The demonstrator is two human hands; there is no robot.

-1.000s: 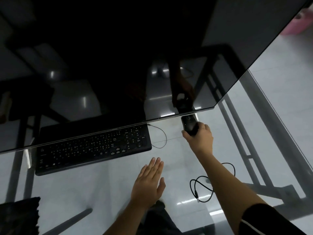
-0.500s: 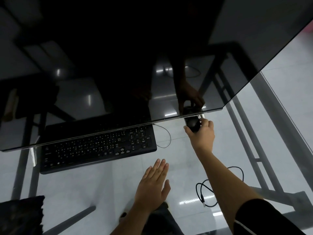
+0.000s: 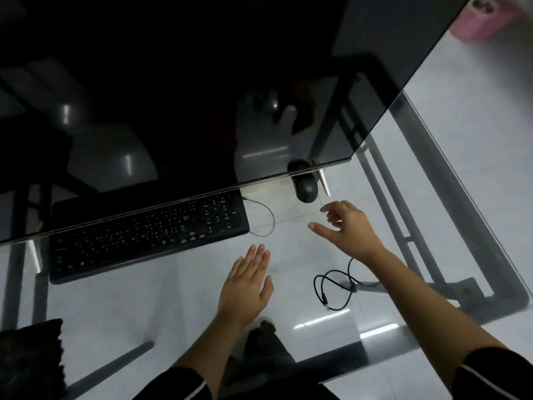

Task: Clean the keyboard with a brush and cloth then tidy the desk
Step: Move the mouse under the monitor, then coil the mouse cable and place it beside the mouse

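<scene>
two empty hands, left hand [image 3: 248,287] flat, right hand [image 3: 346,229] loosely spread, both right of the keyboard [image 3: 144,235]; tidying seems underway, loose cable [image 3: 334,290] left to sort.

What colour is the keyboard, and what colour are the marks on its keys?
The keyboard is black with pale key marks; the head view shows it.

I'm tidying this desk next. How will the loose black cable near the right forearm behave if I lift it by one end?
Probably floppy: the cable lies in slack, uneven loops, so it would likely uncoil and dangle. It looks thin, so it is probably light. On the smooth glass desk it should slide easily if pushed.
</scene>
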